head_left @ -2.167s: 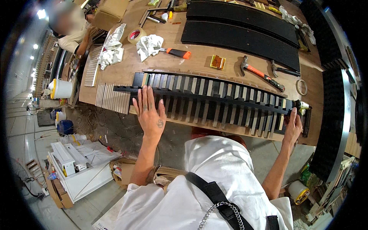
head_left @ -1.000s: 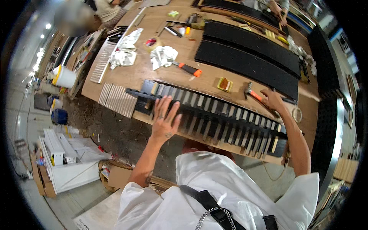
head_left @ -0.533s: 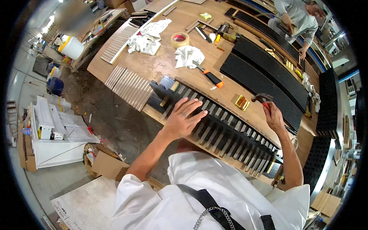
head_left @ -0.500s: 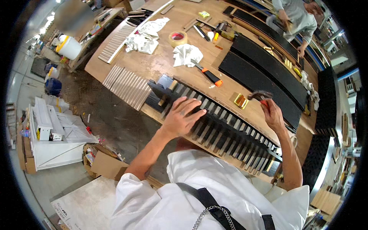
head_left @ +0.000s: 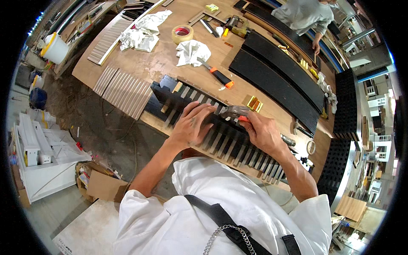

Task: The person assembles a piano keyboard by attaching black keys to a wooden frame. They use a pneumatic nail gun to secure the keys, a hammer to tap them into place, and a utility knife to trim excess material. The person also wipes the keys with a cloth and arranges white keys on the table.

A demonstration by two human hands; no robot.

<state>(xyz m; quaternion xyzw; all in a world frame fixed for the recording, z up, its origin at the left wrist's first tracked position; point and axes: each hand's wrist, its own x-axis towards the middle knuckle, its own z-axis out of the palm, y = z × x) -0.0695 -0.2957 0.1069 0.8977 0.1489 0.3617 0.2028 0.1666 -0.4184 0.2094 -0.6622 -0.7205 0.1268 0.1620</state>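
Note:
In my right hand (head_left: 264,131) is a hammer with an orange-red grip, my fingers closed round its handle. The dark metal hammer head (head_left: 233,111) is at a long black board (head_left: 170,97), just right of my left hand; I cannot tell whether it touches. My left hand (head_left: 192,125) grips that board, its fingers over the far side and the thumb on the near side. The board stands on edge across a row of pale slats (head_left: 217,143). Whether my left fingers pinch a small nail or pin is hidden.
On the wooden table (head_left: 163,70) lie a scraper with a black-orange handle (head_left: 221,78), crumpled white cloths (head_left: 193,52), a tape roll (head_left: 182,33), a small yellow box of brown pieces (head_left: 255,103) and long black panels (head_left: 272,76). Another person (head_left: 304,17) works at the far right.
My right hand has swung left and down, bringing the hammer from beyond the board to beside my left hand. The left hand's spread fingers have drawn together on the board. The whole view has shifted.

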